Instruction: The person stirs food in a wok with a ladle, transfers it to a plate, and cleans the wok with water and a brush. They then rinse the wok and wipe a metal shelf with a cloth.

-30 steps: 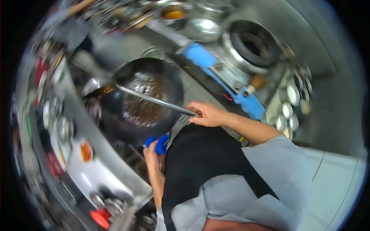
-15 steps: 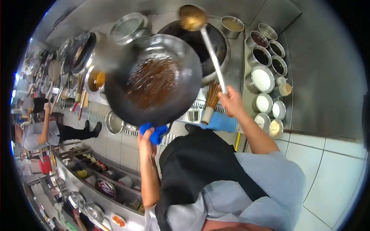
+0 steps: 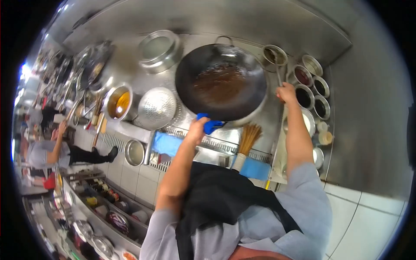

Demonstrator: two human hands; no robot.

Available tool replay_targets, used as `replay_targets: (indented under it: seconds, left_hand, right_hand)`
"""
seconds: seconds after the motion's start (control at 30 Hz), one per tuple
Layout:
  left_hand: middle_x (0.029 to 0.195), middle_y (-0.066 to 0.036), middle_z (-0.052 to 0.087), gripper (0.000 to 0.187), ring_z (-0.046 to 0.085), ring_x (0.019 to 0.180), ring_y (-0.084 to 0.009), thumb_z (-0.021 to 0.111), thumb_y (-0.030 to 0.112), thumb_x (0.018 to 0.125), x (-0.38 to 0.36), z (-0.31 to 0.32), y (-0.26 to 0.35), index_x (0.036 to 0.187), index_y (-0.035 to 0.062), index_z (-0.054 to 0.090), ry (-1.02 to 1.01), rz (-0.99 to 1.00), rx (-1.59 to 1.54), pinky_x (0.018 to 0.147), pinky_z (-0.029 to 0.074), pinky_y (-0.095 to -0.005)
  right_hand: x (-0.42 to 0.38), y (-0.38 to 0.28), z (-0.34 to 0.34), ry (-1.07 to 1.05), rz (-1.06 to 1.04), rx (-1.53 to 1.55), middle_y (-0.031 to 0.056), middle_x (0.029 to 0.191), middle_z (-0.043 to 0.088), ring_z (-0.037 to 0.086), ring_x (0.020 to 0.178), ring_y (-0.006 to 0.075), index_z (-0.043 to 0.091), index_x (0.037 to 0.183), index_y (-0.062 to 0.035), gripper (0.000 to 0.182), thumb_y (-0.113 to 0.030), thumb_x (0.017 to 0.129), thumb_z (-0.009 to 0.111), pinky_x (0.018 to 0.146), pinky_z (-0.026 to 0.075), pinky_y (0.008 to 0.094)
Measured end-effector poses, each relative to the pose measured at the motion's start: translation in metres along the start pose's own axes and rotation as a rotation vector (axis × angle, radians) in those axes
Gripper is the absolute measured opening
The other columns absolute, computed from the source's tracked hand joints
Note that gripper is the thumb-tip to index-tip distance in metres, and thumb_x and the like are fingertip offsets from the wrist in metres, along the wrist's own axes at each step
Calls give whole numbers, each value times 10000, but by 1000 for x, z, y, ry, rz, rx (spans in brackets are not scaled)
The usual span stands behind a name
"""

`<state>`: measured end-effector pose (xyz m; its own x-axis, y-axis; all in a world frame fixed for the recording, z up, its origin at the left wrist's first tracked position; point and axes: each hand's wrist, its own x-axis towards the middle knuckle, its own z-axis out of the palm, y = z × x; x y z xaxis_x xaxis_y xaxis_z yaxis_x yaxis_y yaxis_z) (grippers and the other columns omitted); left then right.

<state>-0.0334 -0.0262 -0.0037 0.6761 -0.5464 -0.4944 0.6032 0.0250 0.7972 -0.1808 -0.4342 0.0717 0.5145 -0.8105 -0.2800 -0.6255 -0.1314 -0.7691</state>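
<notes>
A large dark wok (image 3: 188,76) sits on the stove, with glossy brown sauce (image 3: 220,84) in its bottom. My left hand (image 3: 197,131) is closed on a bunched blue cloth (image 3: 211,126) at the wok's near handle, which the cloth mostly covers. Farther right, my right hand (image 3: 287,93) grips the handle of a ladle (image 3: 279,74). The ladle's bowl end is down in a round metal pot (image 3: 284,60) behind the wok's right side, so the bowl itself is hard to make out.
Several sauce containers (image 3: 321,86) stand along the right. Left of the wok are a perforated strainer (image 3: 157,106), a pot of orange liquid (image 3: 130,113) and a lidded pot (image 3: 159,65). A bamboo brush (image 3: 249,139) lies in front. Another person (image 3: 45,149) works at far left.
The wok has come down from a raised, tilted position onto the stove at the right. The ladle has swung from above the stove into the metal pot. The strainer is now uncovered.
</notes>
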Motion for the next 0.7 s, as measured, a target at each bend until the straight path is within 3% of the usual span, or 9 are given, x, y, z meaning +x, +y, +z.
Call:
replay_targets:
  seconds: [0.07, 0.13, 0.17, 0.23, 0.33, 0.47, 0.6, 0.67, 0.7]
  left_hand:
    - [900, -75, 659, 289, 650, 765, -196, 706, 151, 855, 15, -3, -3, 1068, -28, 625, -124, -48, -1, 712, 543, -343]
    - [935, -95, 660, 269, 663, 809, -212, 695, 140, 884, 13, 4, 1, 1069, -41, 621, -99, -84, -32, 729, 554, -359]
    - [953, -106, 660, 261, 665, 818, -217, 684, 133, 901, 11, 5, 1, 1085, -38, 615, -123, -72, -91, 740, 562, -367]
    - [978, -108, 663, 252, 674, 833, -221, 668, 124, 921, 16, 3, 0, 1114, -25, 605, -184, -113, -120, 751, 573, -369]
    - [1152, -128, 669, 377, 679, 1014, -238, 653, 166, 987, 24, -7, 6, 1287, -40, 554, -314, -158, -118, 905, 561, -394]
    - [1229, -124, 675, 479, 676, 1095, -223, 655, 275, 1029, 20, -48, 19, 1373, -34, 528, -354, -145, -199, 967, 545, -392]
    - [1079, -95, 707, 398, 701, 925, -186, 711, 274, 993, -11, -143, 54, 1259, 2, 592, -246, 46, 161, 840, 583, -348]
    - [1036, -96, 701, 438, 693, 850, -170, 767, 294, 950, -7, -194, 34, 1235, 13, 590, -203, 171, 215, 760, 586, -325]
    - [1053, -121, 691, 458, 684, 923, -231, 785, 329, 917, -13, -215, 35, 1212, 27, 605, -119, 252, 430, 849, 558, -357]
  right_hand:
    - [13, 24, 17, 140, -193, -190, 166, 869, 701, 677, 633, 254, 615, 1295, 27, 497, -143, 831, 667, 548, 514, 406]
    - [40, 78, 56, 617, -532, -490, 125, 947, 679, 670, 665, 243, 548, 1429, -7, 604, -112, 848, 677, 497, 501, 386]
    - [14, 51, 63, 602, -555, -490, 125, 947, 679, 670, 665, 243, 548, 1429, -7, 604, -112, 848, 677, 497, 501, 386]
    - [-58, -38, 65, 325, -123, 3, 119, 979, 668, 664, 677, 203, 478, 1492, -6, 652, -92, 881, 688, 498, 510, 349]
    - [-86, -96, 93, 198, -255, 324, 94, 913, 645, 619, 630, 157, 427, 1516, 4, 647, -64, 921, 673, 470, 493, 310]
    - [-117, -174, 171, -93, -276, 770, 59, 854, 588, 556, 601, 126, 357, 1538, -13, 634, -25, 957, 611, 465, 461, 276]
    - [-117, -240, 258, -493, -174, 942, 44, 815, 562, 520, 585, 95, 523, 1210, -57, 302, 5, 929, 614, 470, 430, 249]
    - [-116, -265, 313, -494, -108, 838, 48, 804, 578, 530, 584, 99, 516, 1349, -16, 450, 12, 913, 623, 468, 435, 251]
    - [-114, -274, 343, -454, -126, 766, 52, 803, 581, 537, 583, 106, 430, 1447, 9, 568, 5, 916, 631, 471, 443, 259]
